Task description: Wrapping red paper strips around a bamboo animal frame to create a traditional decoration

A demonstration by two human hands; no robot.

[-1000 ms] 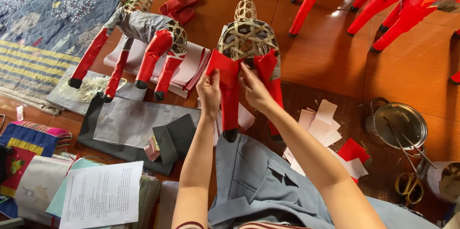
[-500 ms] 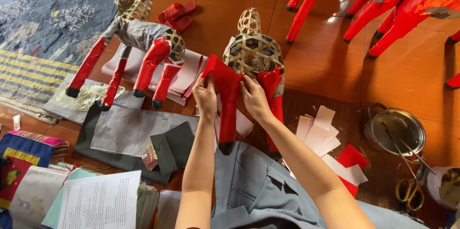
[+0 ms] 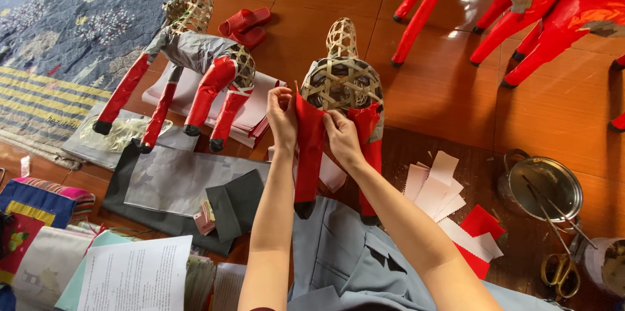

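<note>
At frame centre, left hand and right hand pinch red paper against the woven horse frame (bracing it upright).

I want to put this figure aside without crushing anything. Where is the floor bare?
Bare wooden floor lies beyond the woven animal frame, short of the red figures' legs. Another patch lies between the red slippers and those legs. Papers crowd the left; paper strips, metal bowl and scissors the right.
</note>
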